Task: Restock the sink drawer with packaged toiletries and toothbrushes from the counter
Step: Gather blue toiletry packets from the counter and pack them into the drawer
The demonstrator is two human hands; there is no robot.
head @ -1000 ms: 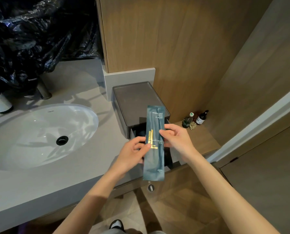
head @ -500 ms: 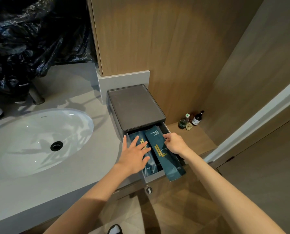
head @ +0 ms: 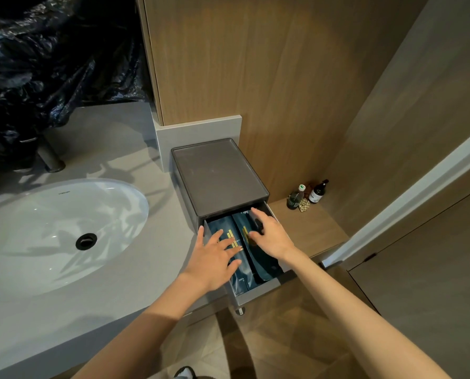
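A dark grey drawer box [head: 220, 176] stands on the counter right of the sink, its drawer [head: 258, 292] pulled out toward me. Two dark teal packets with gold print lie side by side inside it, the left packet [head: 242, 281] and the right packet [head: 266, 265]. My left hand [head: 214, 258] lies flat with spread fingers on the left packet. My right hand [head: 269, 233] presses down on the right packet with straight fingers. Both hands hide the packets' middles.
A white oval sink [head: 50, 228] is set in the grey counter [head: 64, 310] at left, with a faucet base [head: 50, 160] and black plastic bags [head: 50, 64] behind. Small bottles [head: 307, 195] stand on a lower wooden ledge at right. Wood panels rise behind.
A second ago both hands held one teal packet upright above the drawer. It now lies flat in the drawer beside the other, and both hands press on the packets.
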